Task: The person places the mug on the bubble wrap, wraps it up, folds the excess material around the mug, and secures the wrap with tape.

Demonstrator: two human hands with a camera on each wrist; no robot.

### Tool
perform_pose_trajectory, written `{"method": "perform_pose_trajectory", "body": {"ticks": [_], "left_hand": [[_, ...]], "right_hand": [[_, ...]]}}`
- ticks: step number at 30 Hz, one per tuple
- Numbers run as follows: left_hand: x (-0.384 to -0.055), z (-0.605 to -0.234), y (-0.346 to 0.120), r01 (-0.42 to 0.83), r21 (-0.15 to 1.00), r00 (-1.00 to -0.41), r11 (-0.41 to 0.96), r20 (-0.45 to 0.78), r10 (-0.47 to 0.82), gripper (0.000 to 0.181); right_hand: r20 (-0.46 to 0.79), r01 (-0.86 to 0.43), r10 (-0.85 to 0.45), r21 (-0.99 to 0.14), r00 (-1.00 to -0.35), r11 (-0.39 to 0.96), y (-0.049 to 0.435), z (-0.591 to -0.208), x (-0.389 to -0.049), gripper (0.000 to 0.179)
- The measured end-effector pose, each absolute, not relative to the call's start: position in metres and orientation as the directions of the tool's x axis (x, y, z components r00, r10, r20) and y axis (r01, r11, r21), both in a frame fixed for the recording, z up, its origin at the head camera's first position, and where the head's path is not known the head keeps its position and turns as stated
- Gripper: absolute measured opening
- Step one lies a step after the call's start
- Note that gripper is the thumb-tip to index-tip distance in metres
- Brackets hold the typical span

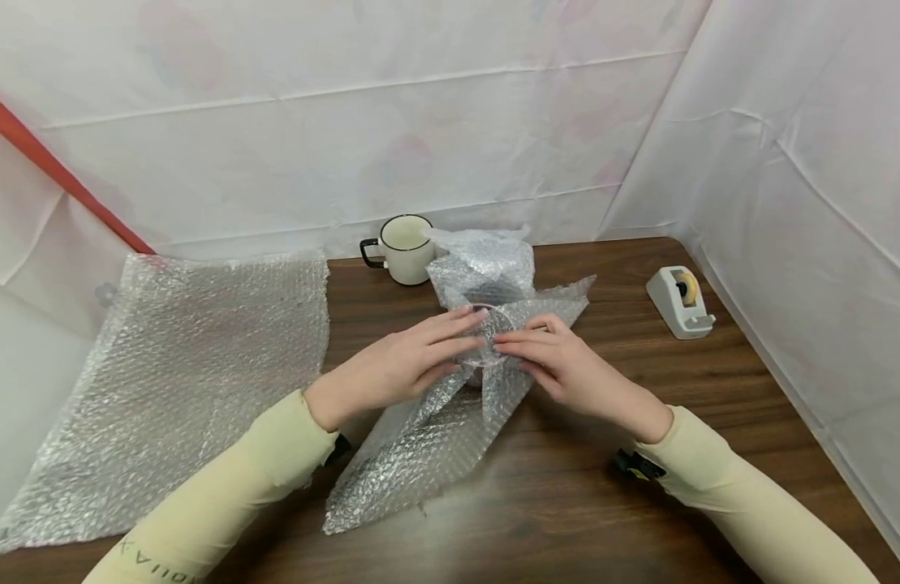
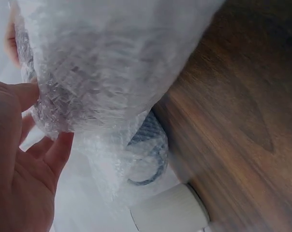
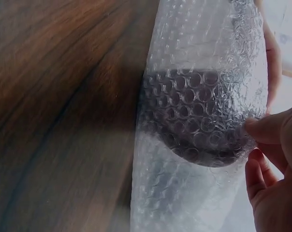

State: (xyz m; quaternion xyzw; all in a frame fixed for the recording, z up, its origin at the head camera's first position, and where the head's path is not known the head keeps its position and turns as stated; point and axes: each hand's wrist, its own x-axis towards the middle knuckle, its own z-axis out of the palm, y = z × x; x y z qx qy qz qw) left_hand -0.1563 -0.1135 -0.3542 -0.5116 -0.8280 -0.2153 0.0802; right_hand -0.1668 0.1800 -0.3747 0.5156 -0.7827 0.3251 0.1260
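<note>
Between both hands a round-rimmed clear glass (image 1: 502, 312) stands upright, with a sheet of bubble wrap (image 1: 435, 438) around it. Through the wrap in the right wrist view, a dark, round-edged part (image 3: 189, 111) shows dimly. My left hand (image 1: 402, 361) reaches over the rim from the left with nearly straight fingers, its thumb (image 2: 27, 94) against the wrap. From the right, my right hand (image 1: 566, 365) presses the wrap at the rim with extended, slightly bent fingers. Its thumb (image 3: 267, 126) touches the wrap's edge. Crumpled film hides the inside of the glass.
Behind the glass stands another bubble-wrapped item (image 1: 482, 259), a dark curved handle showing through. Beside it is a white mug (image 1: 408, 258) with a black rim. A flat bubble wrap sheet (image 1: 208, 349) lies left, a tape dispenser (image 1: 679, 304) right. White curtains enclose the table.
</note>
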Motion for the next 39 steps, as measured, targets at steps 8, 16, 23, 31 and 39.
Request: {"method": "perform_pose_trajectory", "body": {"ticks": [8,16,23,31,39], "left_hand": [[-0.157,-0.354,-0.109,0.910,0.139,-0.414,0.390,0.279,0.866,0.063],[-0.159,-0.356,-0.109,0.935,0.121,-0.354,0.333,0.307,0.883,0.063],[-0.159,-0.357,-0.108,0.931,0.124,-0.364,0.342,0.279,0.889,0.065],[-0.159,-0.354,-0.109,0.951,0.151,-0.303,0.270,0.273,0.913,0.061],[-0.162,-0.353,-0.112,0.944,0.246,-0.284,0.219,0.268,0.921,0.067]], "right_hand": [[0.538,-0.881,-0.714,-0.402,-0.449,0.251,0.179,-0.375,-0.167,0.041],[0.310,-0.425,-0.330,-0.823,-0.892,0.376,0.205,-0.377,-0.166,0.027],[-0.414,0.420,-0.217,-0.907,-0.884,0.019,0.234,-0.399,-0.192,0.075],[-0.426,0.512,-0.380,-0.844,-0.821,-0.160,0.219,-0.404,-0.201,0.031],[-0.253,0.394,-0.453,-0.884,-0.855,-0.251,0.223,-0.397,-0.184,0.051]]}}
